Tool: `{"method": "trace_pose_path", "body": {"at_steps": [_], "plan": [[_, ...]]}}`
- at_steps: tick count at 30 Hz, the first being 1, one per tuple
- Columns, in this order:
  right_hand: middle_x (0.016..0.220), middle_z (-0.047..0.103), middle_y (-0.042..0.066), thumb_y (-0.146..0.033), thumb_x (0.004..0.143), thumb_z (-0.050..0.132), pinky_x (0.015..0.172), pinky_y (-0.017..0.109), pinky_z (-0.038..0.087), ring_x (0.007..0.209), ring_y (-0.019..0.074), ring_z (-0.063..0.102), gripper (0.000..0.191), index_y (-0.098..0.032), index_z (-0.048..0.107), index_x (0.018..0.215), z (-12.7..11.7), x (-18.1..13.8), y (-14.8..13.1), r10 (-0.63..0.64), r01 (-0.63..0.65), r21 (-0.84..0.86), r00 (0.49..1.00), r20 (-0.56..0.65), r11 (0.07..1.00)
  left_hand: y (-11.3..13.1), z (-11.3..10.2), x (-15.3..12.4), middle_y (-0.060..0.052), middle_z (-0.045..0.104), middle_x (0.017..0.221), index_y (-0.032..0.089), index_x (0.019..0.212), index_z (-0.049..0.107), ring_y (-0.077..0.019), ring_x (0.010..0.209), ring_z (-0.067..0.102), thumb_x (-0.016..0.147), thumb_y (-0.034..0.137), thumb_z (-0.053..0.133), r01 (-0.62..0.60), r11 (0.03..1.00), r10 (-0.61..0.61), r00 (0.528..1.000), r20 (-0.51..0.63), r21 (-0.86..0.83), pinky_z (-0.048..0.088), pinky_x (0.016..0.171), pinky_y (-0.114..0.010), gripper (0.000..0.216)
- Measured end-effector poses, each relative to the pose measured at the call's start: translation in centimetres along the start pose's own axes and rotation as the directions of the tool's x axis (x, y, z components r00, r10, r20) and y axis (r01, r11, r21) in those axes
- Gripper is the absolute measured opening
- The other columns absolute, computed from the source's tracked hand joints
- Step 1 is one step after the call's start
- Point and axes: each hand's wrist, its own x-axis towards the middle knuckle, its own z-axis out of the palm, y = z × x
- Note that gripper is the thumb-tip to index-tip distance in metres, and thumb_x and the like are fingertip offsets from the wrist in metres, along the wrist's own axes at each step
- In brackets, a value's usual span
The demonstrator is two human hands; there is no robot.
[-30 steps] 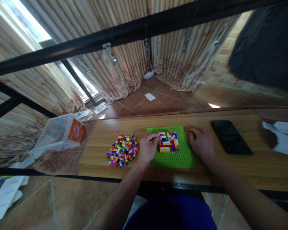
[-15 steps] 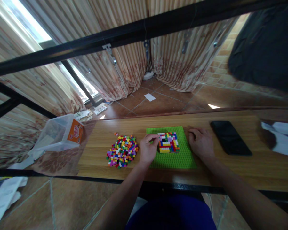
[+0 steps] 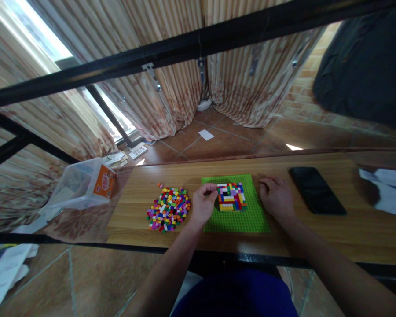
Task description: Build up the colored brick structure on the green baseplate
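My left hand is at the left edge of a square block of colourful toy bricks. Its thumb and forefinger are pinched together; anything between them is too small to make out. The brick block sits on a green studded baseplate and has a dark gap in its top layer. Left of my left hand lies a pile of loose small bricks in many colours. My right hand rests on the table just right of the baseplate, its fingers curled in with nothing visible in them.
A black phone lies on the wooden table to the right, with white paper beyond. At the left stands a clear plastic box with an orange label. A black metal bar crosses the view above the table.
My left hand has shifted slightly left, away from the brick block, still pinched. My right hand stays in place.
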Motion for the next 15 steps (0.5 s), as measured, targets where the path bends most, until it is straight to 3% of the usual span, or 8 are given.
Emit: {"method": "trace_pose_path", "body": {"at_steps": [15], "plan": [[0.101,0.066,0.013,-0.026,0.089,0.046,0.087,0.040,0.045,0.094,0.0261,0.057,0.028,-0.016,0.071,0.098,0.1,0.0,0.1,0.008,-0.008,0.010,1.000,0.016,1.000,1.1,0.0,0.8,-0.001,0.070,0.078,0.016,0.091,0.072,-0.0122,0.072,0.063,0.071,0.011,0.063,0.051,0.992,-0.054,0.998,0.024,0.116,0.050,0.073,-0.025,0.023]]}}
